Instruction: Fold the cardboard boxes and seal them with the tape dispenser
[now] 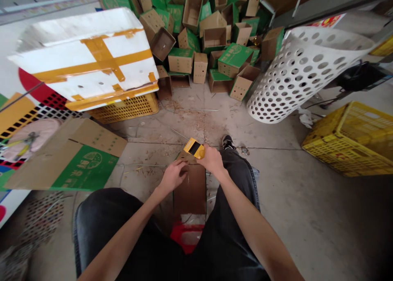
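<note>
Two grips: right grip [211, 160] clamps a yellow tape dispenser [194, 148]; left grip [173, 176] lies open on cardboard [190, 189].

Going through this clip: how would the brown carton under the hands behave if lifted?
The carton under the left hand is probably light for its size, being plain cardboard. It likely feels stiff across its flat face but may flex at the folds. Lying flat on the floor, it seems unlikely to roll.

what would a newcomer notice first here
A heap of green and brown cardboard boxes fills the top of the view, with a taped white foam box to its left and a tipped white holey basket to its right. Lower down, the right hand grips a yellow tape dispenser over a cardboard box.
</note>
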{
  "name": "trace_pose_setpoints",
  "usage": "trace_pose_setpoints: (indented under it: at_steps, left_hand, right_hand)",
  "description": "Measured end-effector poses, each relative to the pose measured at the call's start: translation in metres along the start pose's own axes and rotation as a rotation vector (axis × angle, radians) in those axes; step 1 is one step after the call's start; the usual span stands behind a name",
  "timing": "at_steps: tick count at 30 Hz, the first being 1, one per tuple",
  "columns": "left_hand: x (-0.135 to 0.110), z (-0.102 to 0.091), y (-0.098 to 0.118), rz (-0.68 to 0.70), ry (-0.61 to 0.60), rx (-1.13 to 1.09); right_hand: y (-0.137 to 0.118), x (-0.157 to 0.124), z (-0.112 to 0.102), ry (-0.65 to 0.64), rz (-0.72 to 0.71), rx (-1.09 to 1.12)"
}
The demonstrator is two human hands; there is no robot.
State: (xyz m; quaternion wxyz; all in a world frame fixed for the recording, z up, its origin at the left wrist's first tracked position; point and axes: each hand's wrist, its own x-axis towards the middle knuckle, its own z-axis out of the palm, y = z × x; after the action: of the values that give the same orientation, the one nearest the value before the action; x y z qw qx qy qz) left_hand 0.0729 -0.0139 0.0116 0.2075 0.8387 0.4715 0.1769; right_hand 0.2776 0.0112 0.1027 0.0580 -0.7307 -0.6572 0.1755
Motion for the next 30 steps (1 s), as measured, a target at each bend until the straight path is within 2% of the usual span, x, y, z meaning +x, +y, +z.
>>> trace_pose_setpoints:
  at_steps: [6,14,23,30]
  left_hand:
    - [-0.004,0.011,0.012,-0.013,0.012,0.103]
    - [0.002,0.007,0.000,-0.028,-0.024,-0.033]
    - [0.006,0.012,-0.016,0.002,-0.054,-0.169]
    - [0.002,0.010,-0.009,0.047,-0.030,-0.084]
  right_hand:
    - [0.000,0.000,0.000,-0.008,-0.006,0.003]
    - [0.001,0.000,0.001,-0.017,0.003,0.011]
    - [0.000,0.000,0.002,-0.018,-0.001,0.003]
    - [0.000,0.000,0.000,-0.009,-0.011,-0.001]
